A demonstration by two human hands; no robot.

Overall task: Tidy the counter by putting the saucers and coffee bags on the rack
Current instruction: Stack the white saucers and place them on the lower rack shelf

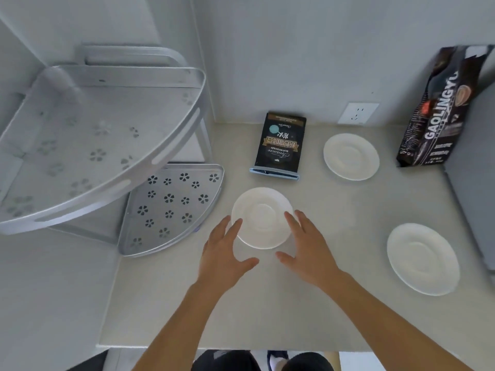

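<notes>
saucer between both hands (spread), on counter

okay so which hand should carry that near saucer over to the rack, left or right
Probably the left hand. It sits on the side of the saucer that faces the rack, so it has a short, open path. The right hand would have to cross over.

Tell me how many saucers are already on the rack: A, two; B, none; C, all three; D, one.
B: both tiers of the rack are bare, and the three saucers all sit on the counter, the nearest one between the left hand and right hand.
</notes>
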